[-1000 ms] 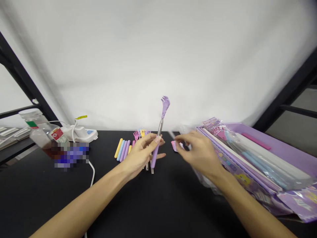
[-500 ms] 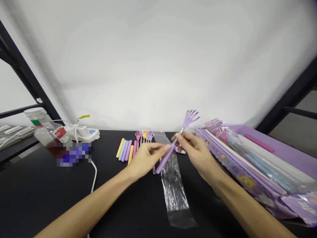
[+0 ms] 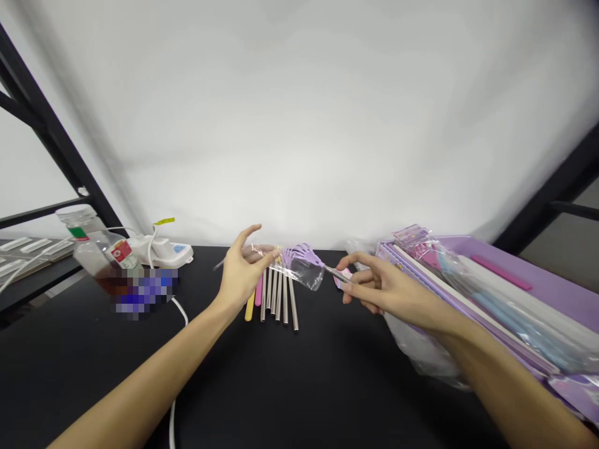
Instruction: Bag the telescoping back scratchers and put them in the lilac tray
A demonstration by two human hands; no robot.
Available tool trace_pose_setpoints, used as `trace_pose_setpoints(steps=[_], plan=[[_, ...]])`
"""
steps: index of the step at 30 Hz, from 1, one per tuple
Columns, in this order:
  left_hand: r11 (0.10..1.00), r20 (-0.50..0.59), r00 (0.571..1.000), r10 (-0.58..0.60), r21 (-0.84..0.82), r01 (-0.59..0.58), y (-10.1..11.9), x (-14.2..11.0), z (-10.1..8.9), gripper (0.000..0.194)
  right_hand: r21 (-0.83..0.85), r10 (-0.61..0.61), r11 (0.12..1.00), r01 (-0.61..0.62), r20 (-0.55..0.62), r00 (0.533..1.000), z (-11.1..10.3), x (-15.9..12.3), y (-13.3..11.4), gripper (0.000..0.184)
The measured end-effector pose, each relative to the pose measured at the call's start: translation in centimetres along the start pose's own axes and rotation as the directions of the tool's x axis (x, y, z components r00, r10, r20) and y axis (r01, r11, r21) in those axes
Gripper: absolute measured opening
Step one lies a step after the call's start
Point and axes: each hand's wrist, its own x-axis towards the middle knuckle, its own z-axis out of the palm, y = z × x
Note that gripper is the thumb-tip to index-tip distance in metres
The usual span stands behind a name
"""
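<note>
In the head view, my right hand (image 3: 384, 288) pinches the metal rod of a purple back scratcher (image 3: 306, 254). Its claw-shaped head points left and appears to be inside the mouth of a clear plastic sleeve (image 3: 309, 278). My left hand (image 3: 241, 274) grips that sleeve between thumb and fingers, index finger raised. The scratcher's handle end is hidden by my right hand. Below the sleeve, several metal scratcher rods (image 3: 279, 299) lie side by side on the black table, beside a yellow handle (image 3: 250, 309) and a pink handle (image 3: 259, 292).
At right stands a purple box (image 3: 556, 274) with bagged scratchers (image 3: 486, 296). Clear plastic (image 3: 421, 352) lies against its near side. A tilted-looking jar (image 3: 105, 255), a power strip (image 3: 175, 254) and a white cable (image 3: 173, 399) are at left. A white wall (image 3: 299, 125) rises behind.
The scratcher has swung from pointing up right to pointing left. My left hand has let go of its handle and now holds the clear sleeve, lifted off the table.
</note>
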Motion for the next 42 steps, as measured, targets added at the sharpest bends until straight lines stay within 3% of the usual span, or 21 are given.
trace_pose_setpoints(steps=[6, 10, 16, 21, 23, 26, 31, 35, 39, 42], plan=[[0.997, -0.13, 0.989, 0.072, 0.041, -0.068, -0.5, 0.6, -0.9, 0.061, -0.182, 0.052, 0.982, -0.055, -0.02, 0.998, -1.6, -0.1, 0.8, 0.034], [0.997, -0.145, 0.987, 0.076, 0.025, -0.074, -0.5, 0.6, -0.9, 0.059, -0.155, 0.05, 0.987, -0.05, -0.004, 0.999, -1.5, 0.1, 1.1, 0.039], [0.999, 0.067, 0.998, 0.019, -0.051, -0.015, 0.1, -0.2, 0.0, 0.07, -0.02, -0.037, 0.999, 0.039, 0.105, 0.994, -0.7, 0.1, 0.5, 0.04], [0.98, 0.302, 0.953, -0.026, -0.179, 0.084, 0.2, -1.8, 2.0, 0.059, 0.173, -0.091, 0.982, 0.069, 0.121, 0.988, 1.2, 0.5, 0.3, 0.034], [0.983, 0.291, 0.956, -0.022, -0.17, 0.074, 0.2, -2.1, 2.4, 0.051, 0.243, -0.096, 0.968, 0.067, 0.109, 0.989, 1.5, 0.6, 0.5, 0.036], [0.992, 0.173, 0.985, -0.001, -0.122, 0.023, 0.1, -1.7, 2.1, 0.046, 0.22, -0.073, 0.974, 0.047, 0.107, 0.992, 0.7, 0.4, 0.6, 0.039], [0.994, 0.026, 1.0, -0.007, -0.112, 0.01, 0.2, -0.3, 0.5, 0.062, 0.055, -0.003, 0.998, 0.0, 0.041, 0.999, -1.1, 0.1, 0.5, 0.033], [0.985, 0.113, 0.994, -0.011, -0.169, 0.031, 0.3, -1.1, 1.3, 0.065, 0.061, -0.043, 0.997, 0.044, -0.019, 0.999, 0.6, 0.6, 0.7, 0.034], [0.983, 0.307, 0.951, -0.023, -0.166, 0.077, 0.0, -2.5, 2.8, 0.038, 0.041, -0.08, 0.996, 0.083, -0.068, 0.994, 3.0, 0.9, 0.9, 0.031], [0.988, 0.333, 0.943, -0.011, -0.142, 0.061, -0.2, -2.5, 2.8, 0.031, 0.017, -0.129, 0.991, 0.13, -0.008, 0.992, 3.3, 0.9, 0.9, 0.025]])
